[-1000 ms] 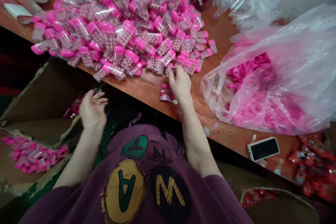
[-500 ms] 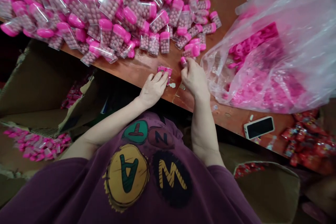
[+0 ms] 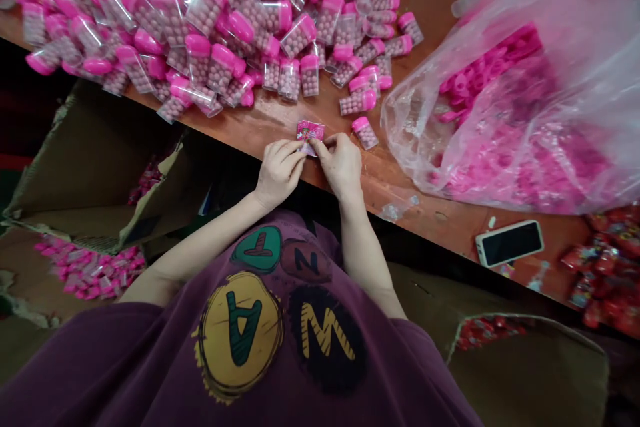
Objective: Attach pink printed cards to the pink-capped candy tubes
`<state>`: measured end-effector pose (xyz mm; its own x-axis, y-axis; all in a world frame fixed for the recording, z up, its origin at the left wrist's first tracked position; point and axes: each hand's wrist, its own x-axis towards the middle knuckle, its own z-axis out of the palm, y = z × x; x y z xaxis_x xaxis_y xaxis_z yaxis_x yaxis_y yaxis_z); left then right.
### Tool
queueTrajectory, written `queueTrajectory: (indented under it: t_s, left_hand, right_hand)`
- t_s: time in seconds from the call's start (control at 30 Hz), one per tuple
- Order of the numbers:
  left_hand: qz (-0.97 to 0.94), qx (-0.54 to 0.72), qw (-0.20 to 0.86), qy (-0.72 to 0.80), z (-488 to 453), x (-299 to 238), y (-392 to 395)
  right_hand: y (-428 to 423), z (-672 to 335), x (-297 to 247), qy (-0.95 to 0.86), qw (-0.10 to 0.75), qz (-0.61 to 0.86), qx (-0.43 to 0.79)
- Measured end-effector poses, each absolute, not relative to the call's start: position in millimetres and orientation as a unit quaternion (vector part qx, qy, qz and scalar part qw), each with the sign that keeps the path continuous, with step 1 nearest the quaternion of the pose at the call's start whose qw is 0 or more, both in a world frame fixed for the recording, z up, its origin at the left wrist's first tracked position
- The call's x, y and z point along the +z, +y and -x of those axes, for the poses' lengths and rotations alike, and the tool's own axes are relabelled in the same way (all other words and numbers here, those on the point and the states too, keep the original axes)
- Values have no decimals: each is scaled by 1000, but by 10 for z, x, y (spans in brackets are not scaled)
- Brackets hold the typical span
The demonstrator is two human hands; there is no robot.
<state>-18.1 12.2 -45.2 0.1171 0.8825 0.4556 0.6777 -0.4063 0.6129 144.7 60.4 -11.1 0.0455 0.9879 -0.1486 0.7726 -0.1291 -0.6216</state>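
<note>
My left hand [image 3: 278, 170] and my right hand [image 3: 341, 161] meet at the near edge of the brown table [image 3: 280, 123], and both pinch a small pink printed sticker [image 3: 309, 131] between their fingertips. A single pink-capped clear bottle of small balls [image 3: 365, 133] lies on its side just right of my right hand. A big heap of the same bottles [image 3: 210, 20], many in clear wrap, covers the table beyond my hands.
A large clear plastic bag of pink caps [image 3: 520, 107] lies at the right. A phone [image 3: 509, 243] rests near the table's front edge, with red packets [image 3: 605, 267] beside it. An open cardboard box [image 3: 95, 167] with pink items stands at lower left.
My left hand rose from beside the box to the sticker. My right hand set down a bottle it took from the heap and joined the left on the sticker.
</note>
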Motion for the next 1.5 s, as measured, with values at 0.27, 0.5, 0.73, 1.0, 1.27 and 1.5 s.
queueTrajectory:
  t_s: [0.27,0.5,0.73,1.0,1.27,1.5]
  left_hand:
    - [-770,323,123,537,211,-401,103]
    - [-782,309,101,531,232,-372,141]
    - [-788,298,130,524,234,-350,131]
    - [-791,294,150,515,244,-312,117]
    - [-513,479,461,543,149,-9,341]
    - [-302,519,607,520,97,137,243]
  right_hand:
    - [713,-1516,-187,-631,224,681,295]
    - [767,-1455,-150,-617,259,678,303]
    - [885,-1412,-148,-617,240,684,307]
    - [668,-1522,-72,-627,327,652,273]
    - [513,-1567,106,-446,404,559,571]
    - [223,-1460,106,-423,433,510,611]
